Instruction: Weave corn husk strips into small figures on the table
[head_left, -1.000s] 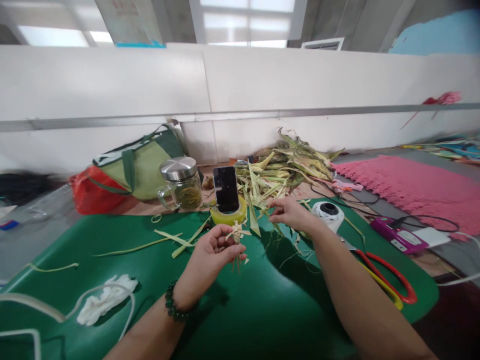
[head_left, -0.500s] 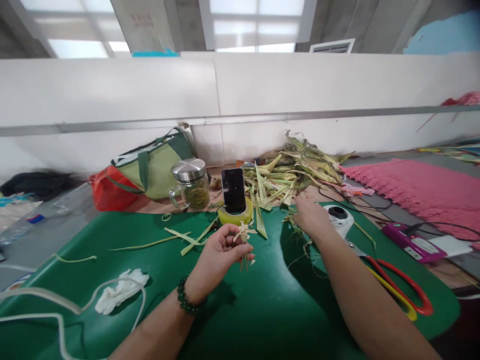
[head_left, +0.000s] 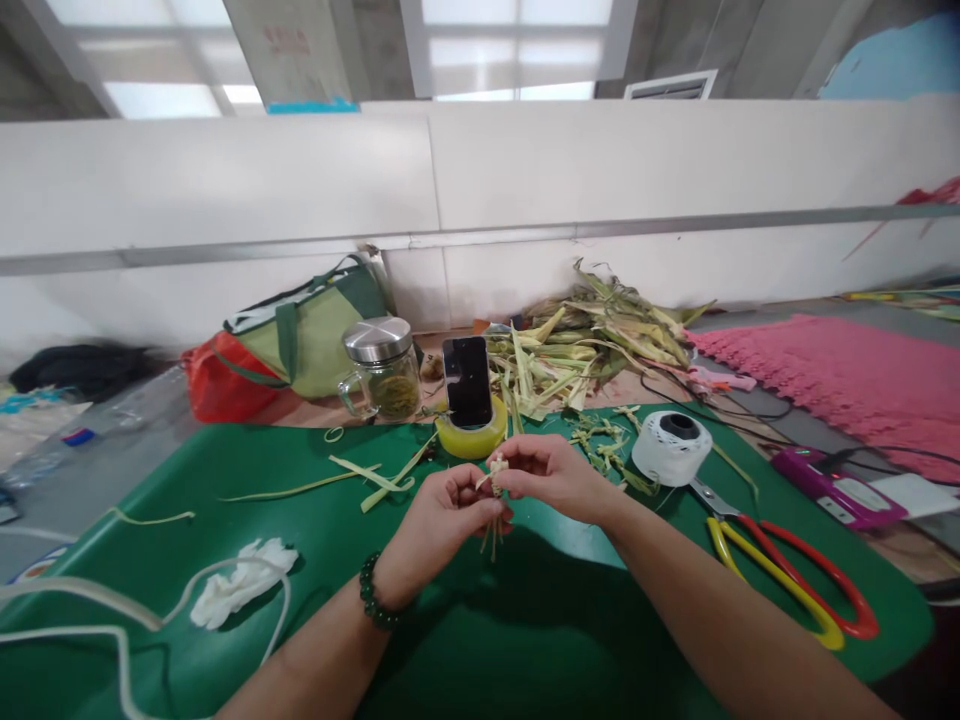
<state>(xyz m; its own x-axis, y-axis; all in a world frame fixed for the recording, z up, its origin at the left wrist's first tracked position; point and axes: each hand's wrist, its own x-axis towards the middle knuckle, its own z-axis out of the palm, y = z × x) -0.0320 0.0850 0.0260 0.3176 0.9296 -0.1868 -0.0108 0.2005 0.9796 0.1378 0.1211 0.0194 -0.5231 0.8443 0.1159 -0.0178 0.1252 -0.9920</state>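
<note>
Between my two hands is a small woven corn-husk piece (head_left: 496,480), pale and knotted, with thin ends hanging below. My left hand (head_left: 450,510) pinches its lower part from the left. From the right, my right hand (head_left: 551,475) grips the upper part between thumb and fingers, which partly hide it. Just beyond my hands, a phone (head_left: 468,382) leans upright in a roll of yellow tape (head_left: 472,438). Small green husk scraps (head_left: 600,440) lie to the right of my right hand, beside a spool of white thread (head_left: 670,450).
Scissors with red and yellow handles (head_left: 810,575) lie at the right of the green table (head_left: 480,640). Husks (head_left: 592,335) are heaped at the back. A glass mug (head_left: 382,370) and green bag (head_left: 322,340) stand back left. Crumpled tissue (head_left: 244,585) and a white cable (head_left: 112,590) lie left.
My right hand has come from the scraps beside the thread spool back to my left hand and taken hold of the corn-husk piece. My left hand has barely moved.
</note>
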